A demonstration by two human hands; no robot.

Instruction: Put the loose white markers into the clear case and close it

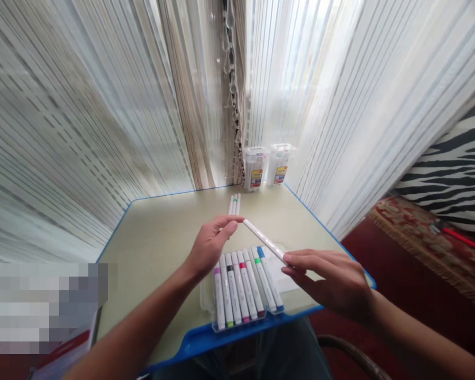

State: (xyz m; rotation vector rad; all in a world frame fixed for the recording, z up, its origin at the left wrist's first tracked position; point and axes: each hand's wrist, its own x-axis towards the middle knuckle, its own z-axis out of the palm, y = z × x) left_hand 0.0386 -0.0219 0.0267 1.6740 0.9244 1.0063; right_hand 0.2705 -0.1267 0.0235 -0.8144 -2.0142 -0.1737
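Observation:
A white marker (263,239) slants above the table, its lower right end pinched between the thumb and fingers of my right hand (328,277). At its upper left end is my left hand (211,243), index finger stretched to the tip and thumb held apart from it. Below, a clear plastic case (208,301) at the table's front edge holds a row of white markers (241,295) with coloured bands and ends: purple, black, red, green and blue among them. Several more white markers (235,204) lie together beyond my left hand.
Two clear containers (255,169) with labels stand at the back of the blue-edged table (154,232). A white paper-like piece (281,274) lies right of the case. String curtains (142,105) hang behind; a zebra-striped cloth (455,169) is at right.

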